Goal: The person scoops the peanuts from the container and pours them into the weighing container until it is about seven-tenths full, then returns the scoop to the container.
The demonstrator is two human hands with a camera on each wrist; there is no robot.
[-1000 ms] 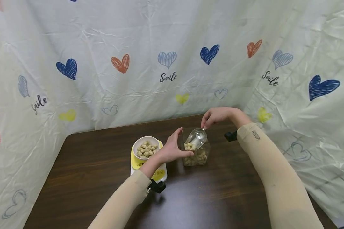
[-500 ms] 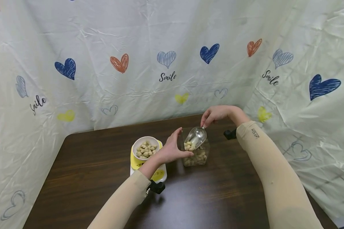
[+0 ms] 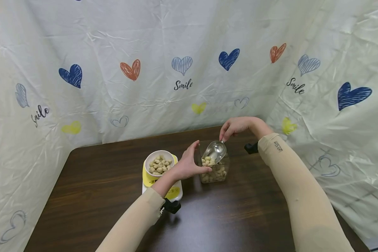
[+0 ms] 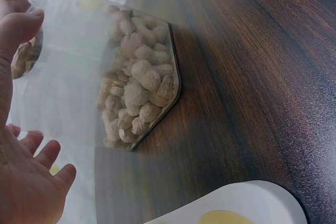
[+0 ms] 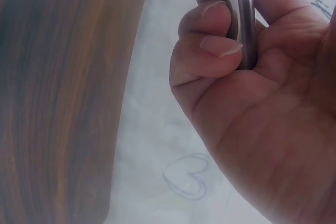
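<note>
A clear square container (image 4: 73, 66) stands on the table, its lower part filled with unshelled peanuts (image 4: 139, 85). My left hand (image 3: 189, 165) holds it near the rim, thumb along the front wall and fingers spread at the left side. Inside the container's mouth, a metal scoop (image 3: 217, 148) tilts down to the left with several peanuts at its lip. My right hand (image 3: 237, 126) grips the scoop's handle from above; in the right wrist view, the fingers curl round that metal handle (image 5: 236, 19).
Left of the container sits a yellow and white kitchen scale (image 3: 174, 193), partly covered by my left forearm. It bears a white bowl (image 3: 147, 161) of peanuts. Behind the dark wooden table (image 3: 91, 196) hangs a white curtain (image 3: 151, 115) with printed hearts.
Both hands stay almost where they were. The scoop remains inside the container, with hardly any shift; the view itself has drifted slightly.
</note>
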